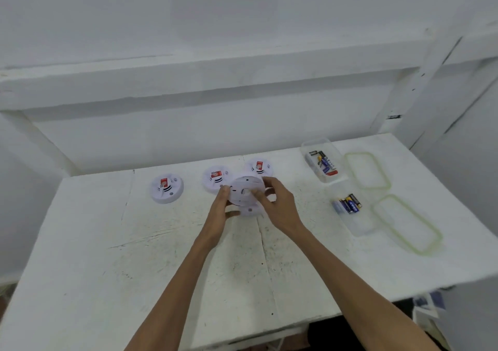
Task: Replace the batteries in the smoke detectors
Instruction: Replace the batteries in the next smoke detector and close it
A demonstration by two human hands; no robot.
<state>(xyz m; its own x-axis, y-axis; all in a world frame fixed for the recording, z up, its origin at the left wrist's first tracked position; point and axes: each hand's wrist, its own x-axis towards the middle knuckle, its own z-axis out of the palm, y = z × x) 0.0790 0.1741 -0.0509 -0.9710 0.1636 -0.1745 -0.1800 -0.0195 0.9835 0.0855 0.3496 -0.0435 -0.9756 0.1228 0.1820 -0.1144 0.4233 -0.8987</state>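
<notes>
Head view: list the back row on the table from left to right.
Left smoke detector → middle smoke detector → right smoke detector → far battery container → far green-rimmed lid. The held detector overlaps them, so it is left out.

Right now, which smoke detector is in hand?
The nearest detector, gripped by left hand and right hand, no label showing; the three behind show red labels.

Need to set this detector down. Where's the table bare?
Bare: the table from the held detector to its front edge, and left of the leftmost detector. Crowded: the back detector row; battery boxes and lids at right.
</notes>
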